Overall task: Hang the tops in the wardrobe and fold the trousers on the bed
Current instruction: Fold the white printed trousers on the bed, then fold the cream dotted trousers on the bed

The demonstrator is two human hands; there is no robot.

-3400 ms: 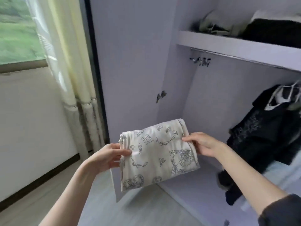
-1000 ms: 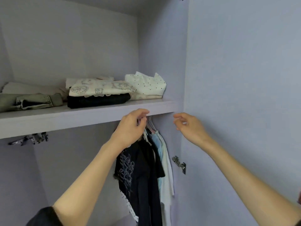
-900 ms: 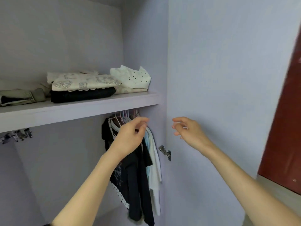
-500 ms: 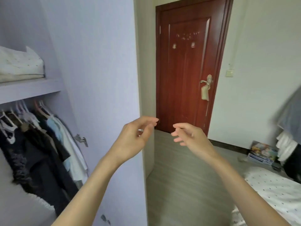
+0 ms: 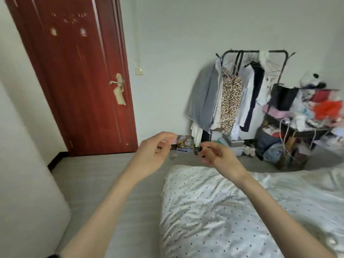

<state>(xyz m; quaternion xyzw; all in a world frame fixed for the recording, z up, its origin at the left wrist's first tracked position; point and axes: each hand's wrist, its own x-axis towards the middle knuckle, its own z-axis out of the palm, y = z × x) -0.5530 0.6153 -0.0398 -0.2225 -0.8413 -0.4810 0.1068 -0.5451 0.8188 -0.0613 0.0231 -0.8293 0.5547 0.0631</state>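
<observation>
White cotton bedding with small dark dots (image 5: 214,211) covers the bed that fills the lower right of the view, its near corner rumpled and its left edge running along the grey plank floor (image 5: 104,175). No trousers or tops lie on the part of the bed that shows; where the next garment is cannot be told from here, and the wardrobe is out of view. The person's left hand (image 5: 154,151) hovers above the floor just off the bed's top left corner, fingers loosely curled and holding nothing. The right hand (image 5: 219,155) hangs just beside it over that same corner, likewise relaxed and empty.

The step in hand looks like fetching the next piece of clothing. To do it well, the person should first find the garment and tell whether it is a top or trousers. Trousers want a flat stretch of the bedding, so smoothing the creases near the corner would give a cleaner fold.

Farther off, a black metal clothes rail (image 5: 255,53) stands against the white wall with a grey coat, a leopard-print dress (image 5: 230,101) and pale shirts hanging on it. A cluttered dark shelf unit (image 5: 297,127) sits to its right, and a dark red wooden door (image 5: 78,77) stands closed at the left.
</observation>
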